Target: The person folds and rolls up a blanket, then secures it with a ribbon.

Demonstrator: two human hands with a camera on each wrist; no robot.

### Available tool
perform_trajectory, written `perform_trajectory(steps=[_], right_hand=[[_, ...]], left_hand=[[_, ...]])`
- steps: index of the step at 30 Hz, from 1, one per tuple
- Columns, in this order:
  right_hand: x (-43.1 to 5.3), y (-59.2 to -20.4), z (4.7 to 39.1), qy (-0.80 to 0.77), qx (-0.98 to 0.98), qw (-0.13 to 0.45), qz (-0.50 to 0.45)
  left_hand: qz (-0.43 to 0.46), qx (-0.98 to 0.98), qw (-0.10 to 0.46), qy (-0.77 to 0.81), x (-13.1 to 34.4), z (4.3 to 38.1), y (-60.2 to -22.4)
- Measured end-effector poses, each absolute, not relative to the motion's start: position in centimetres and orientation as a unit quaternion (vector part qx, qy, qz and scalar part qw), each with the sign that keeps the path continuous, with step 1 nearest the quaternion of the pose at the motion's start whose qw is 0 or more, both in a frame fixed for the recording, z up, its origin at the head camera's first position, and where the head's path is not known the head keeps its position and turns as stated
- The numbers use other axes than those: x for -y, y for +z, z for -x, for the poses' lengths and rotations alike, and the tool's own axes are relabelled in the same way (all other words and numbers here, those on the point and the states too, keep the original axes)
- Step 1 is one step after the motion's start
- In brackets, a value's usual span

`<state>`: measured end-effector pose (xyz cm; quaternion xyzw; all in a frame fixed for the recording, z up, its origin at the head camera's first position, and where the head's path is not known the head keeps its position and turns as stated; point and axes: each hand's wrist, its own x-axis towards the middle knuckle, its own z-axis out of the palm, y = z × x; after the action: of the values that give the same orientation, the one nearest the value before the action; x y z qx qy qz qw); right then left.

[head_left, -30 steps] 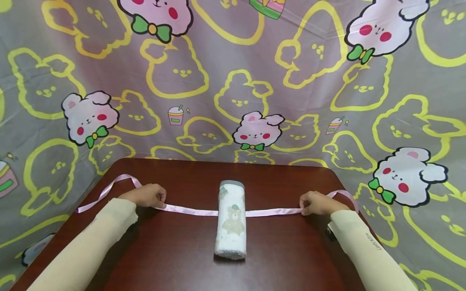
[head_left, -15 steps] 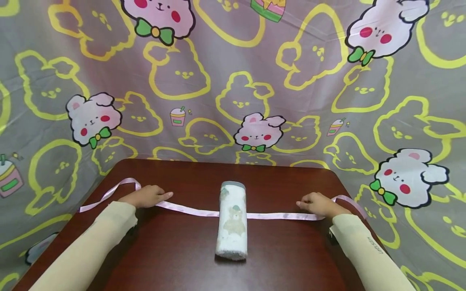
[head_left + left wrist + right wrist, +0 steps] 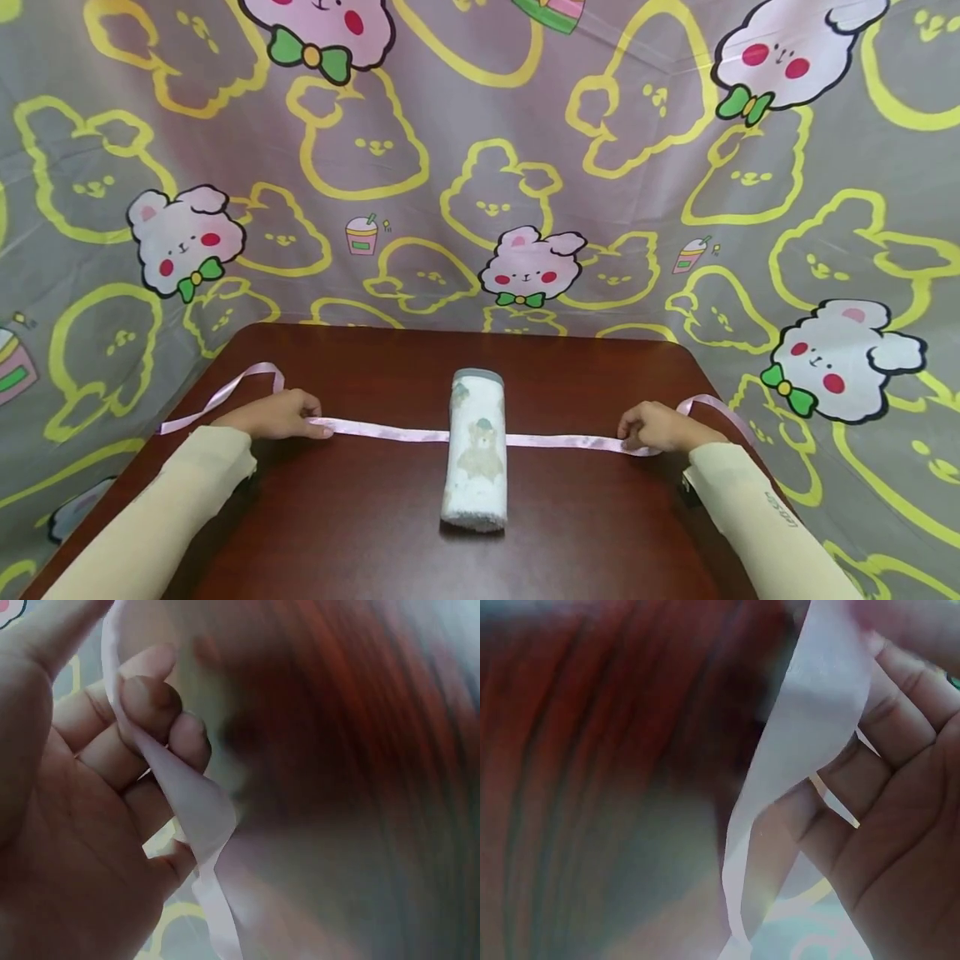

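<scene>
A rolled white towel (image 3: pixel 476 467) with a bear print and grey edge lies lengthwise at mid-table. The pink ribbon (image 3: pixel 390 431) runs crosswise, coming out from under both sides of the roll. On the left, my left hand (image 3: pixel 279 414) pinches the ribbon between thumb and index finger; in the left wrist view the ribbon (image 3: pixel 187 795) hangs across its curled fingers. Out to the right, my right hand (image 3: pixel 660 427) pinches the other stretch. Its wrist view has the ribbon (image 3: pixel 821 697) falling past the fingers, with the fingertips partly hidden.
Both loose ribbon ends trail outward past the hands, toward the left and right edges of the dark red-brown table (image 3: pixel 360 533). A grey curtain (image 3: pixel 420 108) with rabbit and yellow outline prints hangs round the back and sides.
Both hands loosened from the ribbon half a second ago and now pinch it again, the left one farther out. The towel has stayed in place.
</scene>
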<state>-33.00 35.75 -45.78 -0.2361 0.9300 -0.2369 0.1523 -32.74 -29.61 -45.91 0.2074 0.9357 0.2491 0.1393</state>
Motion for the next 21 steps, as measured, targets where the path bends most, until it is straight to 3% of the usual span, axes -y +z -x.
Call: perform_trajectory(steps=[12,21], right_hand=[[-35.6,-45.7,34.6,-0.318,-0.908,0.176,0.206],[-36.6,-42.3,35.1,-0.336,-0.906,0.227,0.121]], left_hand=[[-0.157,-0.947,0.142,0.242,31.9,32.0,-44.8],[-0.128,-0.953,0.161,0.223,33.0,31.9,-43.5]])
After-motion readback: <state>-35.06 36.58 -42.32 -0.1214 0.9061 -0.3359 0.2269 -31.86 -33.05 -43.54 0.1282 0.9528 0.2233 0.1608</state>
